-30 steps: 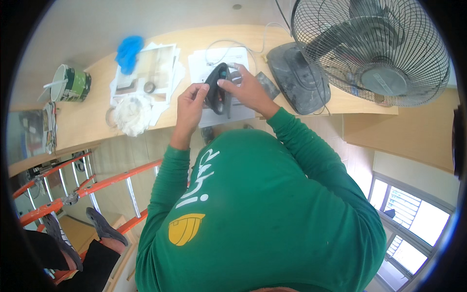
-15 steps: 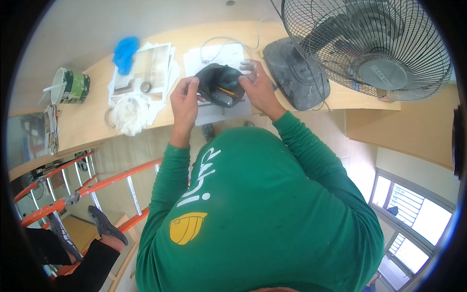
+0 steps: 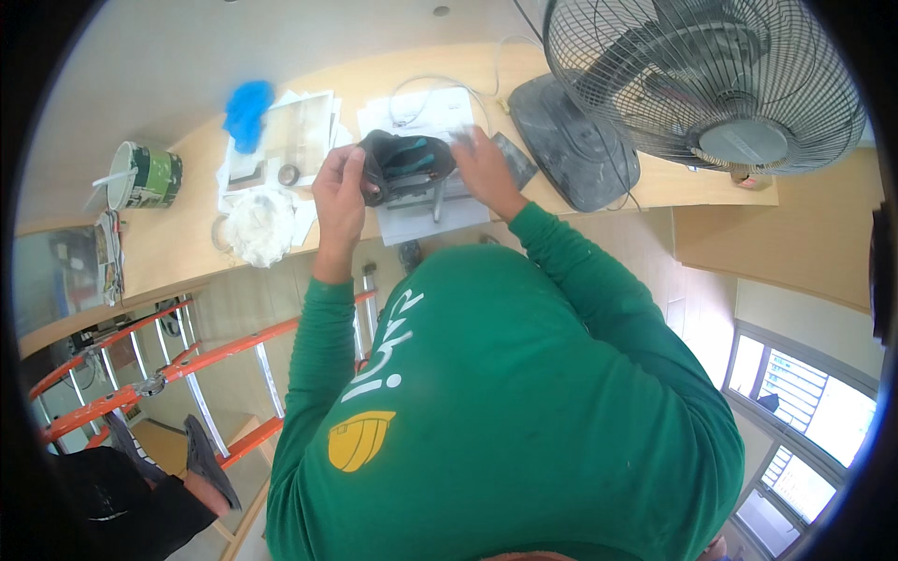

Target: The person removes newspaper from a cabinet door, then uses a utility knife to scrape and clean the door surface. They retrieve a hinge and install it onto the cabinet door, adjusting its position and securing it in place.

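My left hand [image 3: 339, 192] grips the left side of an open black pouch [image 3: 377, 166], with teal tools [image 3: 412, 161] and other small items visible inside. At the pouch's right side is my right hand [image 3: 487, 173], its fingertips smeared by motion, so their grip is unclear. Under the pouch lie white paper sheets [image 3: 423, 227] on the desk, with a slim pale object [image 3: 437, 201] below the pouch and a dark flat square [image 3: 514, 159] to the right.
A standing fan [image 3: 702, 93] with dark base [image 3: 571, 159] occupies the right of the desk [image 3: 178, 243]. Leftward are a blue plastic [image 3: 248, 112], white cloth [image 3: 262, 229], paper stack [image 3: 299, 126] and paint bucket [image 3: 154, 178]. An orange ladder [image 3: 234, 337] carries another person's feet [image 3: 206, 458], lower left.
The pouch opened from a narrow upright shape to a wide mouth, then shifted slightly left with my left hand. My right fingers moved and blurred. The person's legs on the ladder shifted slightly.
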Demonstrator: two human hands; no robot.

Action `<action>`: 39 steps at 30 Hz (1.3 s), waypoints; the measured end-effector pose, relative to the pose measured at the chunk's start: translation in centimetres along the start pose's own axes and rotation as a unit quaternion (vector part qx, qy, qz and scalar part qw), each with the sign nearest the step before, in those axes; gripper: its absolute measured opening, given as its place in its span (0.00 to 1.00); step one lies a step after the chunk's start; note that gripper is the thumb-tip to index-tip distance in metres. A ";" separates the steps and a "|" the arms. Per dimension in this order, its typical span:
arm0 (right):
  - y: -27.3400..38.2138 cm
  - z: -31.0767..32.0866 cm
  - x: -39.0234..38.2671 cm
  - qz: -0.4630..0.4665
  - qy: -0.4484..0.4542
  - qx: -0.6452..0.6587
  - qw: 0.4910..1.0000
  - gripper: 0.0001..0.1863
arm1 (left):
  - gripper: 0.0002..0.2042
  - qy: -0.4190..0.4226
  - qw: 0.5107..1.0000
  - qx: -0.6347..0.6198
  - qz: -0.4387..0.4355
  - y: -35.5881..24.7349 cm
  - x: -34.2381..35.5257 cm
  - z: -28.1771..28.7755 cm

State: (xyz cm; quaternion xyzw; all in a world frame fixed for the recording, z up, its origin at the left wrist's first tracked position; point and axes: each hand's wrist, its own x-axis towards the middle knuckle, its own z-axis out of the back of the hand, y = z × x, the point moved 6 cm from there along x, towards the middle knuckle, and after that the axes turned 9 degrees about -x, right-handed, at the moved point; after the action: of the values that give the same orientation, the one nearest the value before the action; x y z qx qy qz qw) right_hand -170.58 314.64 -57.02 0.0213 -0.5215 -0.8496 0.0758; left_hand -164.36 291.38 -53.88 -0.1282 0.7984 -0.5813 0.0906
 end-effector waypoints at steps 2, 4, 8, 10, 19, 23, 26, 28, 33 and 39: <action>-3.8 -1.3 -1.5 -0.026 0.072 -0.087 0.993 0.20 | 0.10 0.001 1.000 0.007 0.010 0.8 -0.3 0.7; -4.9 -2.2 -3.1 -0.030 0.141 -0.184 0.972 0.24 | 0.10 0.006 0.999 0.020 0.024 1.6 -0.7 1.2; -3.0 -3.9 -4.2 0.010 0.227 -0.304 0.925 0.30 | 0.09 0.006 0.999 0.018 0.045 3.5 -1.3 1.5; -3.4 -4.3 -3.7 0.021 0.222 -0.315 0.923 0.30 | 0.09 -0.001 0.999 0.011 0.051 3.9 -1.3 1.4; -6.0 2.2 -5.4 -0.093 0.249 -0.145 0.953 0.26 | 0.11 -0.014 0.997 0.030 0.065 5.6 -1.6 2.7; -1.3 1.4 -4.0 0.120 0.240 -0.191 0.944 0.22 | 0.11 -0.026 0.997 0.038 0.070 6.1 -1.9 2.1; -1.4 -2.2 -1.4 0.191 0.257 -0.292 0.901 0.18 | 0.11 -0.017 0.997 0.032 0.066 6.3 -1.7 1.7; 0.6 -4.7 0.3 0.204 0.273 -0.319 0.884 0.15 | 0.11 0.003 0.998 0.031 0.061 6.0 -1.9 1.3; 2.5 -6.4 3.0 0.320 0.127 -0.225 0.912 0.09 | 0.12 0.008 0.996 0.058 0.071 6.3 -1.9 1.1; -1.4 -6.7 -2.1 0.288 0.158 -0.295 0.897 0.08 | 0.14 -0.008 0.995 0.067 0.069 7.5 -1.6 1.6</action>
State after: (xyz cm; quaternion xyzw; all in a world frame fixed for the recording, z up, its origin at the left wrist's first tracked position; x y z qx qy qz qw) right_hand -167.91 309.65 -61.43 -0.0192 -0.2110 -0.8909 0.4016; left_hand -163.07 292.60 -61.56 -0.0712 0.7639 -0.6247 0.1456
